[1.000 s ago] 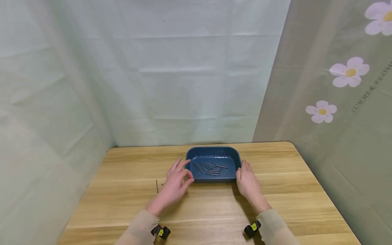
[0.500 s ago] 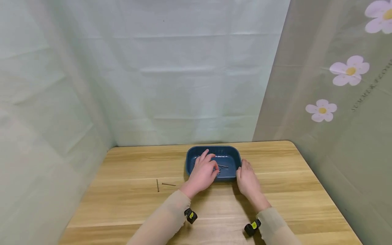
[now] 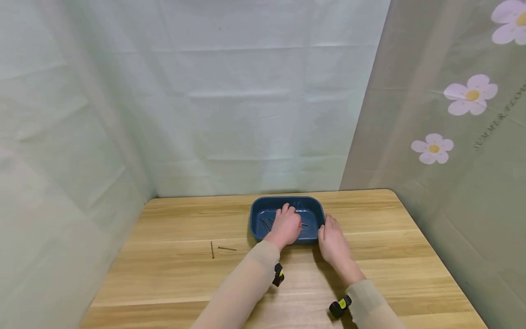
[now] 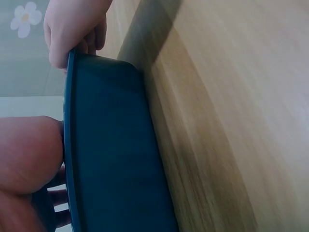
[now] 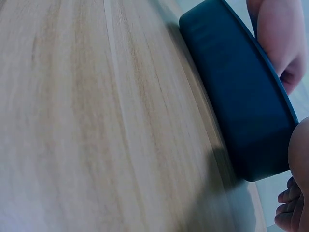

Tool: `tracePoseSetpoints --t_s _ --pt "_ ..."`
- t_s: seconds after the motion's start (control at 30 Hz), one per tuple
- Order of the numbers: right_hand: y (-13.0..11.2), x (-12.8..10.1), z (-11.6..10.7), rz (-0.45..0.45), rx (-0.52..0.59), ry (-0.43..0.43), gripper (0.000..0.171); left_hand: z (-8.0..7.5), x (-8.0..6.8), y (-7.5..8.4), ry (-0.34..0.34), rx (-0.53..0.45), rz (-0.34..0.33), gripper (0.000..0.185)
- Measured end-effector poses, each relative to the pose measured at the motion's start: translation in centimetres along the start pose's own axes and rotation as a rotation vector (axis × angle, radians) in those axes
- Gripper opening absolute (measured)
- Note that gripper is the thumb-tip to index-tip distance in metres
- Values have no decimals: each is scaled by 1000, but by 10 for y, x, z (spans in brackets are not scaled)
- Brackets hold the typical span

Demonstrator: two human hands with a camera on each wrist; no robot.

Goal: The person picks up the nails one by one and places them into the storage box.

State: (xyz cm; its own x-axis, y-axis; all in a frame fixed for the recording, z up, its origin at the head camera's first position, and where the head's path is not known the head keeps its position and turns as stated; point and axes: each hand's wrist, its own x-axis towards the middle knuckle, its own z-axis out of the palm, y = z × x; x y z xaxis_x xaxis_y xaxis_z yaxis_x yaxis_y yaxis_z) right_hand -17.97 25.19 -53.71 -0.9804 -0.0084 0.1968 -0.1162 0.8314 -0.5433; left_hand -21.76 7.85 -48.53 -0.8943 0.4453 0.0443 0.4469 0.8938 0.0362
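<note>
A deep blue rectangular tray (image 3: 259, 201) sits toward the back of the wooden table, with several thin dark nails (image 3: 265, 225) on its floor. My left hand (image 3: 286, 226) reaches down into the tray; the back of the hand covers its fingertips and part of the nails. I cannot tell whether it pinches a nail. My right hand (image 3: 334, 242) holds the tray's right end, thumb at the near corner of the rim and fingers along the outside. Two more nails lie on the table left of the tray, one upright in view (image 3: 212, 250) and one crosswise (image 3: 227, 248).
The wooden table (image 3: 164, 274) ends at a pale curtain (image 3: 246, 137) behind the tray. A curtain with printed flowers (image 3: 434, 148) hangs along the right side. Each sleeve carries a small black wrist camera, such as the right one (image 3: 339, 307).
My left hand has moved right from the tray's left edge and down into it, uncovering the crosswise nail on the table. My right hand has stayed at the tray's right end.
</note>
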Motion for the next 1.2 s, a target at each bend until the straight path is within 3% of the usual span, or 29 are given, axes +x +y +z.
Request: tracePoseSetpoints --t_s 0.23,0.5,0.87,1.2 --pt "1 0 -2 8 7 -29 56 1 9 11 -52 58 17 18" --pt "3 0 -2 7 -10 -23 56 1 16 15 -64 80 27 13" --pt "1 0 0 -9 -27 -18 55 16 30 16 -109 63 18 18" --pt "-1 1 0 -7 -21 -6 54 11 27 14 -49 32 27 13"
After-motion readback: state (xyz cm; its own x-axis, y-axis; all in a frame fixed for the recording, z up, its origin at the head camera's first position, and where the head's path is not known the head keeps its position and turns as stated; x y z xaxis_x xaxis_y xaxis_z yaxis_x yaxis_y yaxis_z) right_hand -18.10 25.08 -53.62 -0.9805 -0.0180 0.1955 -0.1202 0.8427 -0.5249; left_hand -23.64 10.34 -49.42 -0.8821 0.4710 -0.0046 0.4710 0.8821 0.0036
